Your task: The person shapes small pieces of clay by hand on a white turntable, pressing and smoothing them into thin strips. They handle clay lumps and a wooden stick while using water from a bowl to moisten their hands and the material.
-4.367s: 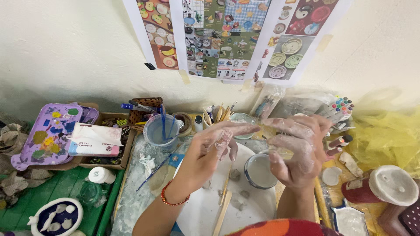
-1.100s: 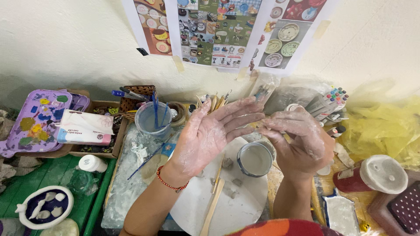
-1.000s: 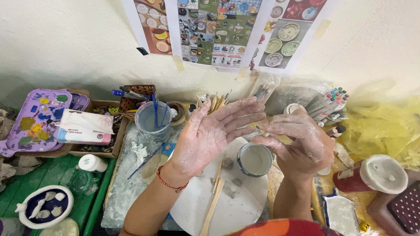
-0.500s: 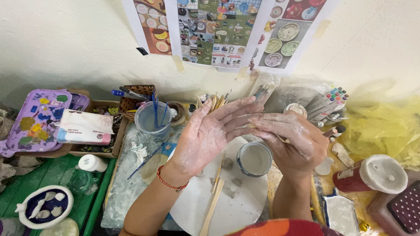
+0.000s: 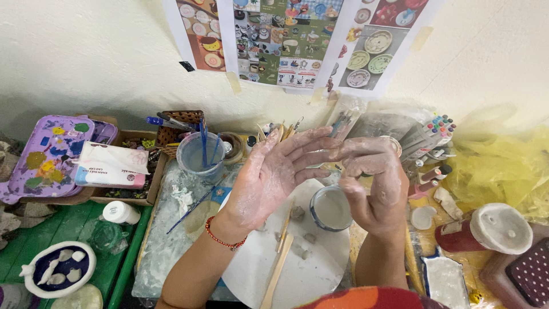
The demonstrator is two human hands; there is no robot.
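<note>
My left hand [image 5: 280,171] is held up flat with the palm open and smeared with pale clay; a red bead bracelet [image 5: 222,238] is on its wrist. My right hand [image 5: 374,183], also clay-coated, has its fingers curled and meets the left fingertips. What lies inside the curled fingers is hidden. Below both hands a small round bowl of white slip [image 5: 331,209] sits on a white round board [image 5: 309,274], with wooden sticks [image 5: 280,257] and small clay lumps [image 5: 297,214] beside it.
A plastic water cup with blue brushes [image 5: 197,154] stands left of the hands. Further left are a tissue pack [image 5: 111,166], a purple paint palette [image 5: 48,154], a white bottle [image 5: 120,213] and a blue fish dish [image 5: 54,269]. Markers [image 5: 434,134], a red white-lidded container [image 5: 489,232] and yellow plastic [image 5: 503,166] lie right.
My hands were pressed together, palm over palm. Now the right hand has slid off to the right and curled, leaving the left palm bare and only the fingertips touching.
</note>
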